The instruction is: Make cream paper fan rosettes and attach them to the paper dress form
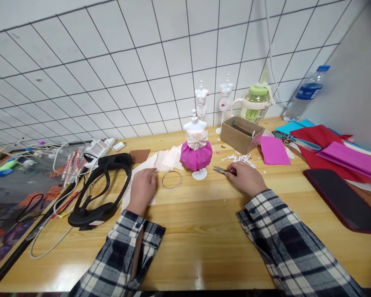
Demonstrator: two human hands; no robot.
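A small white dress form (195, 125) stands on a round white base. It wears a puffed magenta paper skirt (196, 156) and a pleated cream paper fan (198, 140) at the waist. To its right, my right hand (245, 178) is closed round small thread snips (224, 170), whose blades point left toward the form. My left hand (142, 187) rests on cream crepe paper (154, 164), its finger and thumb apart, nothing visible between them. A thin ring (171, 180) lies on the table between that hand and the form.
White paper scraps (239, 159) lie before a cardboard box (241, 134). Two more dress forms (225, 97) and a green-lidded cup (257, 101) stand behind. A black headset (103, 194) lies left; a phone (343, 200), coloured papers (318, 140) and a bottle (307, 93) are right.
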